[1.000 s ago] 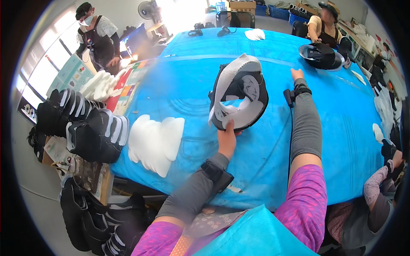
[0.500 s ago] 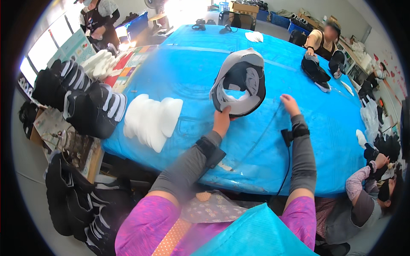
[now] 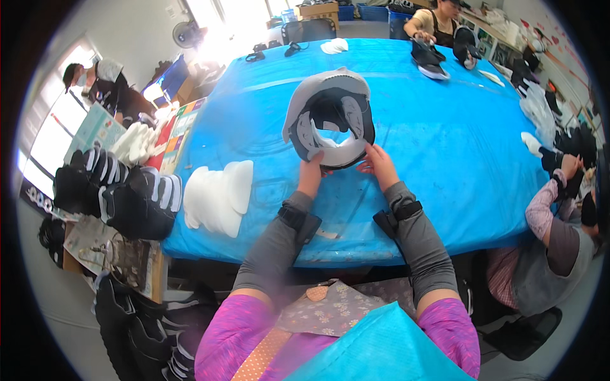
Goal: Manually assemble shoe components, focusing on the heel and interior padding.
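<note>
A black-and-grey shoe upper (image 3: 327,108) is held up over the blue-covered table, its hollow inside facing me and blue showing through the gap. My left hand (image 3: 310,173) is closed on its lower left edge. At the lower right edge, my right hand (image 3: 380,166) pinches the rim between thumb and fingers. Some fingers of both hands are hidden behind the upper. To the left of my left forearm lies an overlapping pile of white foam-like pads (image 3: 219,197).
Black shoe uppers (image 3: 136,206) are stacked at the table's left edge, with more (image 3: 143,330) below. A co-worker (image 3: 438,28) handles dark shoes (image 3: 429,60) at the far right. Another person (image 3: 546,241) sits close on the right. A chair (image 3: 309,30) stands behind the table.
My right hand, apart from the shoe upper before, has come left and taken hold of its lower right rim. The left hand keeps its grip. The whole view has shifted.
</note>
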The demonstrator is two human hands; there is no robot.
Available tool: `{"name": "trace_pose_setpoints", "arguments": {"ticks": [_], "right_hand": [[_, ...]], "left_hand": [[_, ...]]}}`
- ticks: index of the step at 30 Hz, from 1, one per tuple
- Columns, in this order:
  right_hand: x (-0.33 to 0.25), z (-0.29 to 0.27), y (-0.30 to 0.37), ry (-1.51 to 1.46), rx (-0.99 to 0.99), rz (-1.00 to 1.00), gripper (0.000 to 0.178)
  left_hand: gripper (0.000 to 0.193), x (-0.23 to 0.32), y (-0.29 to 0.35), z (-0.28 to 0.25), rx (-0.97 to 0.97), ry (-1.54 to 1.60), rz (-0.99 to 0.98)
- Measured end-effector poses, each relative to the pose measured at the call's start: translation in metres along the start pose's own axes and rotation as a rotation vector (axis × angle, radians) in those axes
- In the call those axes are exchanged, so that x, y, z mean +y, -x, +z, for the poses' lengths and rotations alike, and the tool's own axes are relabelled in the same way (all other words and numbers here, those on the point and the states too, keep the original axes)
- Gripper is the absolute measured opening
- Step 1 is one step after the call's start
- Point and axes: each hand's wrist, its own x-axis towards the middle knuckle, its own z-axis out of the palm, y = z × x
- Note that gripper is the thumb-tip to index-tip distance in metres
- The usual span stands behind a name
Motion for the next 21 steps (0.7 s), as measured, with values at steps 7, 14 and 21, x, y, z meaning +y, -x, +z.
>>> {"name": "trace_pose_setpoints", "arguments": {"ticks": [7,14,21], "right_hand": [[0.017,-0.007,-0.007,0.043,0.039,0.051,0.053],[0.013,-0.005,-0.002,0.024,0.055,0.011,0.043],[0.015,-0.006,-0.007,0.058,0.064,0.023,0.04]], "left_hand": [[0.036,-0.01,0.001,0.006,-0.016,-0.14,0.076],[0.035,-0.001,0.006,0.006,-0.208,-0.068,0.009],[0.029,-0.005,0.003,0.004,-0.219,-0.114,0.04]]}}
